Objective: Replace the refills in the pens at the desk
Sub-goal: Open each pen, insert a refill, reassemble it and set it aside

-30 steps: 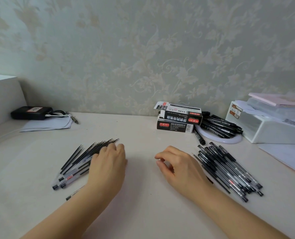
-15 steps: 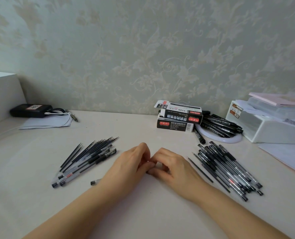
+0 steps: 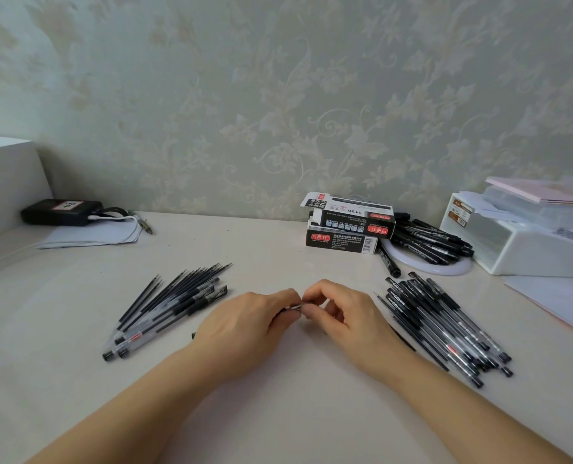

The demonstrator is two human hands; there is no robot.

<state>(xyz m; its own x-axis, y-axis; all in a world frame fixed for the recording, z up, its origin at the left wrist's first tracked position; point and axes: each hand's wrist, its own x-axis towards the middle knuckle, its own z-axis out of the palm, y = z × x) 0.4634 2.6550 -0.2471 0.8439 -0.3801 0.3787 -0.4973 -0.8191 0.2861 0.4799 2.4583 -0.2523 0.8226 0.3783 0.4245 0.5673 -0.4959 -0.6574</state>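
Observation:
My left hand (image 3: 245,324) and my right hand (image 3: 340,316) meet at the middle of the desk, both pinching one pen (image 3: 293,308). Only its metal tip section shows between the fingertips; the barrel runs hidden under my left palm, its black end (image 3: 193,335) poking out to the left. Left of my hands lies a fan of thin black refills (image 3: 181,286) with a few clear pens (image 3: 134,339). On the right sits a heap of black gel pens (image 3: 446,326).
Two stacked black-and-white refill boxes (image 3: 348,227) stand at the back centre, with black markers on a white ring (image 3: 429,244) beside them. A white storage box (image 3: 526,239) and papers (image 3: 559,303) fill the right side. A black device with cable (image 3: 60,212) sits back left.
My left hand left the refill pile and came to the centre with a pen. My right hand moved in to meet it, and both now grip the pen's tip end.

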